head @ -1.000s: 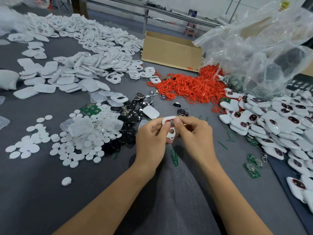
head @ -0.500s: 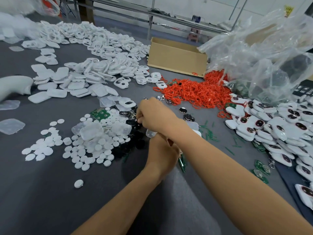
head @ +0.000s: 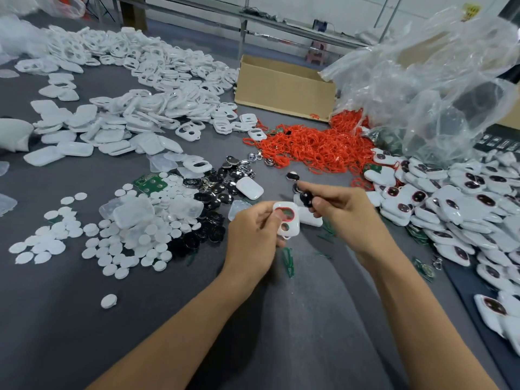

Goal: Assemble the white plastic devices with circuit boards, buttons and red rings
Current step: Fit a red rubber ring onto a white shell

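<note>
My left hand [head: 254, 233] grips a white plastic shell [head: 287, 220] with two holes; a red ring lines its larger hole. Just right of it, my right hand [head: 344, 211] pinches a glossy black button [head: 306, 199] above the shell's upper right corner. More black buttons [head: 216, 198] lie in a heap to the left, beside white discs [head: 112, 243] and a green circuit board [head: 149, 182]. A pile of red rings [head: 312, 147] lies behind my hands. Finished white devices [head: 455, 204] are stacked on the right.
Empty white shells [head: 146, 88] cover the far left of the grey table [head: 56, 319]. A cardboard box [head: 284, 85] and a clear plastic bag [head: 427, 80] stand at the back right. Green slivers [head: 288, 260] lie near my left wrist.
My right hand came back from the black button heap on the left, now pinching one button beside the shell. My left hand has raised the shell into view.
</note>
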### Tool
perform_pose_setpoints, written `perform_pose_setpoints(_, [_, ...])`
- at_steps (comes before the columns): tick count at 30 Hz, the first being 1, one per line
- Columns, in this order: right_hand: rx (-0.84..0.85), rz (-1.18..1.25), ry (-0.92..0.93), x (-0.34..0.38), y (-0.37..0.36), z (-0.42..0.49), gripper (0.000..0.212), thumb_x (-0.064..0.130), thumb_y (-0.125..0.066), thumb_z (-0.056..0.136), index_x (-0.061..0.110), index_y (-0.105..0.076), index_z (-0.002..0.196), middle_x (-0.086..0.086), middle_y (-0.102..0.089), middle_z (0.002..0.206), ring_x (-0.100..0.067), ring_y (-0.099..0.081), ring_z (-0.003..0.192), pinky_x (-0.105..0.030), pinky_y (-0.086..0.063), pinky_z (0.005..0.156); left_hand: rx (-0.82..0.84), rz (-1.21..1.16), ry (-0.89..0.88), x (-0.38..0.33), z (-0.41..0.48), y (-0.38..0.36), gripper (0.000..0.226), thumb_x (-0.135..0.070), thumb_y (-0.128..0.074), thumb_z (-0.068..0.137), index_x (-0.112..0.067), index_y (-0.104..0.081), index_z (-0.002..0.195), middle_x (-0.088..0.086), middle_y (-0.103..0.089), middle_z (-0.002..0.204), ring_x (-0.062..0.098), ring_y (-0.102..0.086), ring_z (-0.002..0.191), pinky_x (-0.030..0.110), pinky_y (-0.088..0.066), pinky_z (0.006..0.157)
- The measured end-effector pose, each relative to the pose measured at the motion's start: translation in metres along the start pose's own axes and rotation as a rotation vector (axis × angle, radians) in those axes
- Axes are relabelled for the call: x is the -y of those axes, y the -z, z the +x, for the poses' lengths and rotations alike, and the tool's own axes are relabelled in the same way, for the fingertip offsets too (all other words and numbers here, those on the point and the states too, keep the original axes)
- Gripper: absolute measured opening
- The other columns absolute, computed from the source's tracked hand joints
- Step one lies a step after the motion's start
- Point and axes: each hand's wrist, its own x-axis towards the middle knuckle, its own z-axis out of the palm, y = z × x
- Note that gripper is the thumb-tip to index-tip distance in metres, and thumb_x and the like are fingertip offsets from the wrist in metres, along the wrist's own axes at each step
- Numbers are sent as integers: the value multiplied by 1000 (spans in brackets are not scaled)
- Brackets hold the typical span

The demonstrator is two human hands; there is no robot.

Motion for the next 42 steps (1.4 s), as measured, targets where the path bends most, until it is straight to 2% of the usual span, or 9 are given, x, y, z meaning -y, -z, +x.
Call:
perform_pose_setpoints(4, [-5, 80, 3, -6, -6, -6, 35, -8, -52, 91, 15, -64, 114, -3, -65, 85, 4, -52, 59, -10, -44, 66, -10, -8, 1, 1, 1, -2, 29, -9, -56, 96, -31, -70, 83, -5, -71, 67, 13, -61, 50, 30, -55, 60])
perform_pose_setpoints(9, [-19, 155, 33, -3, -6, -8, 22, -8, -60, 87, 11, -70, 94, -7, -68, 75, -3, -57, 59, -13, -48, 62, -25, -42, 0, 3, 1, -1, 29, -8, -56, 95, -29, -71, 82, -4, -70, 64, 12, -59, 47, 23, -52, 54])
perform_pose_setpoints(12, [-25, 175, 55, -3, -8, -11, 27, -8, -58, 87, 13, -70, 98, -7, -64, 71, -7, -54, 60, -13, -47, 61, -16, -57, -3, 2, 0, -1, 29, -8, -57, 95, -29, -71, 82, -5, -71, 66, 11, -59, 47, 20, -52, 51])
perform_pose_setpoints(15, [-49, 170, 43, -5, -12, -12, 32, -7, -56, 89, 16, -71, 103, -6, -65, 71, -9, -57, 59, -20, -51, 62, -5, -72, -14, 3, 0, -1, 27, -8, -56, 96, -28, -70, 85, -6, -72, 68, 10, -59, 49, 19, -52, 50])
perform_pose_setpoints(18, [-58, 137, 26, -6, -16, -15, 24, -4, -62, 84, 14, -74, 95, -4, -67, 68, -14, -66, 57, -33, -58, 65, 4, -76, -19, 2, 0, 0, 25, -8, -55, 96, -25, -69, 86, -5, -71, 66, 9, -59, 47, 20, -52, 49])
perform_pose_setpoints(24, [-104, 171, -9, -10, -16, -15, 12, 1, -71, 80, 11, -65, 80, -11, -67, 66, -23, -63, 60, -43, -54, 68, 6, -73, -14, 2, 0, 0, 24, -8, -56, 96, -26, -68, 87, -5, -72, 68, 9, -59, 50, 19, -52, 49])
perform_pose_setpoints(30, [-146, 376, -33, -12, -22, -16, 13, -7, -69, 78, 6, -65, 79, -2, -68, 68, -12, -61, 61, -20, -51, 61, 1, -66, -4, 3, 0, 0, 24, -11, -57, 96, -29, -69, 86, -5, -72, 69, 13, -62, 50, 27, -55, 55])
perform_pose_setpoints(36, [-114, 579, -105, -17, -30, -17, 14, -5, -67, 79, 9, -67, 80, -5, -67, 74, -17, -59, 70, -26, -48, 69, 24, -97, 14, 2, 0, 1, 19, -9, -58, 95, -23, -69, 88, -4, -72, 67, 11, -61, 47, 18, -53, 51])
perform_pose_setpoints(42, [-20, 696, -154, -16, -30, -17, 5, 10, -68, 72, 11, -69, 77, -5, -70, 69, -12, -63, 59, -21, -52, 59, 20, -82, 20, 3, 1, 1, 15, -10, -58, 95, -18, -69, 90, 2, -73, 72, 13, -63, 49, 25, -54, 54])
